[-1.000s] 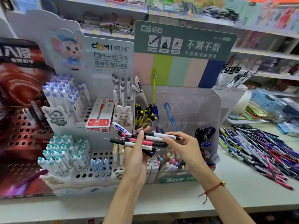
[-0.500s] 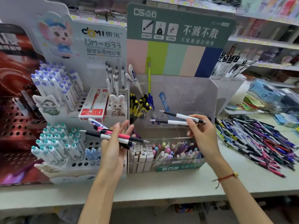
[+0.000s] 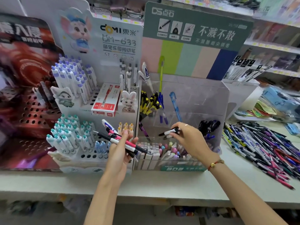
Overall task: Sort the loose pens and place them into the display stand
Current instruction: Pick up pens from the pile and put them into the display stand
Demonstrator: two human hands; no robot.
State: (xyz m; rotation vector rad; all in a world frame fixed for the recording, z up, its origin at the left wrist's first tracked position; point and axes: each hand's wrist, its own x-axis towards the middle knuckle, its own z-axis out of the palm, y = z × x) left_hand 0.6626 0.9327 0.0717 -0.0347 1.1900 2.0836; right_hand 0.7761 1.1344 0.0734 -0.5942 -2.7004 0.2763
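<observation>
Left hand point(image 3: 121, 150) is gripping a fanned bundle of pens point(image 3: 123, 141), black, white and pink. Right hand point(image 3: 189, 138) is pinching two black-and-white pens point(image 3: 168, 132), holding them over the clear display stand point(image 3: 211, 98). A loose pile of pens point(image 3: 266, 148) is lying on the counter point(image 3: 162, 185) at right. White pen rack point(image 3: 90, 101) is standing just left of the stand.

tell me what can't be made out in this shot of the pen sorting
- Head view: how many pens the right hand pinches; its fingers cover them.
- Head view: the lowest pens of the bundle in the left hand; upper pens and palm hide them.
- Head view: the loose pen pile, blurred and cut off by the right edge.
</observation>
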